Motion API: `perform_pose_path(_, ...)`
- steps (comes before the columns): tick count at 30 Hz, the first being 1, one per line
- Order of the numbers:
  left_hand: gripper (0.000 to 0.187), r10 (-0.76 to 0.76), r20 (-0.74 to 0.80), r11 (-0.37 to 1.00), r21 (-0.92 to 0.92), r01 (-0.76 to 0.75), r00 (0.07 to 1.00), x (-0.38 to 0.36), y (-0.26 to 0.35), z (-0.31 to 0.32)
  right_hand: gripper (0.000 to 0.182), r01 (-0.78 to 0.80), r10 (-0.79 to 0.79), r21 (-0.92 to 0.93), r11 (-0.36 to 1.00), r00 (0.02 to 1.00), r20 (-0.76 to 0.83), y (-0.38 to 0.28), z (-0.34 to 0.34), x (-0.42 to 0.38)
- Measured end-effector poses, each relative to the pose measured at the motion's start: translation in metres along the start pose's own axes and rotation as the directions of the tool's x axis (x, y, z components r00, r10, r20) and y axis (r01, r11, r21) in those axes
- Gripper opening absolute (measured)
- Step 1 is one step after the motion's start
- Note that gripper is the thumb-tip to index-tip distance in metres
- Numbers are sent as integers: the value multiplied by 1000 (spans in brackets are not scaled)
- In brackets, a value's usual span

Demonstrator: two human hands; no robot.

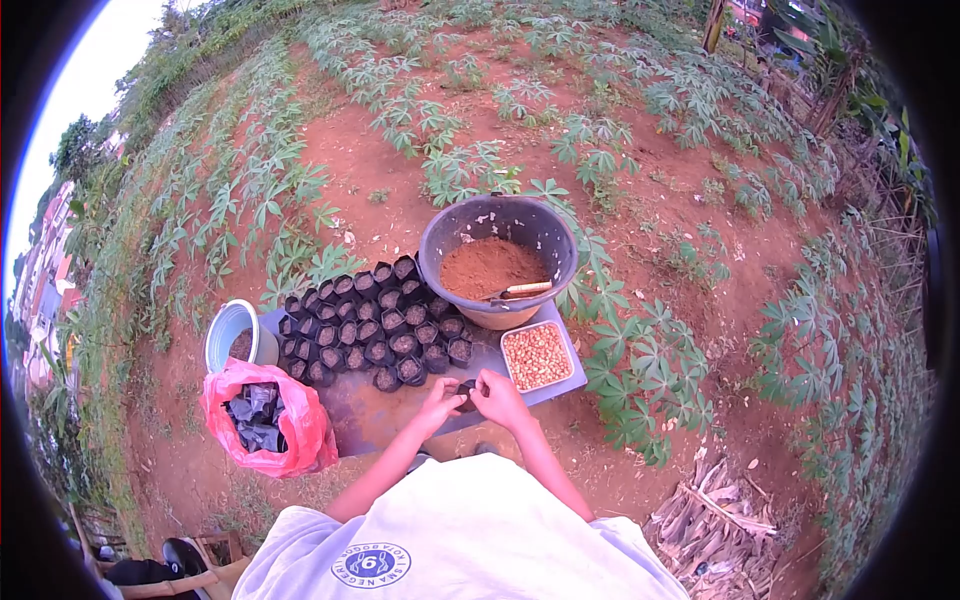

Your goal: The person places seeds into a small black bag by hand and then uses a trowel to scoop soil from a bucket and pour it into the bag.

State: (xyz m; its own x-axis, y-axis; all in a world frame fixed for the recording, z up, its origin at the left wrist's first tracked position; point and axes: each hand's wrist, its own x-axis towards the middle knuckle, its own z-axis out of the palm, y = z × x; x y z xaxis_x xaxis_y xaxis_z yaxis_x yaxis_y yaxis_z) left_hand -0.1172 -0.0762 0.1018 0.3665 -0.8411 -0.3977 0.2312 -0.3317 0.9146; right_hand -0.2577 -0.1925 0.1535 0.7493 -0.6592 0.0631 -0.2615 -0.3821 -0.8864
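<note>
Close to the table's front edge, my left hand point(439, 404) and my right hand point(497, 400) meet with bent fingers around a small black planting bag point(466, 392). Fingers cover much of this bag, and what it contains is hard to make out. Rows of black planting bags filled with soil point(368, 330) stand upright to the left and beyond my hands. A square white tub of orange-tan kernels point(538, 356) is just right of my right hand.
Behind the tub stands a large dark bucket point(436, 262) of brown soil with a handled tool point(525, 289). A pink plastic bag point(315, 425) of folded black bags and a pale pail point(213, 340) are on the left. Leafy plants point(645, 375) border the table point(362, 402).
</note>
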Motion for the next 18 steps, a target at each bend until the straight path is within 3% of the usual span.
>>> perform_pose_path(1, 50, -26, 77, 997, -74, 31, 997, -1, 5, 0, 19, 2, -2, -3, 1000, 1000, 2, -6, -2, 0)
perform_pose_path(5, 47, -25, 123, 994, -99, 38, 992, -7, 20, 5, 18, -8, 8, 24, 1000, 1000, 24, -17, -6, 1)
perform_pose_path(14, 46, -45, 43, 995, -85, 49, 998, 0, 14, 13, 17, 28, -29, -41, 999, 1000, -13, -14, -15, -5)
perform_pose_path(18, 42, -34, -9, 999, 24, 34, 999, 1, 15, 17, 16, 4, -6, -73, 997, 1000, -23, -10, -17, -7)
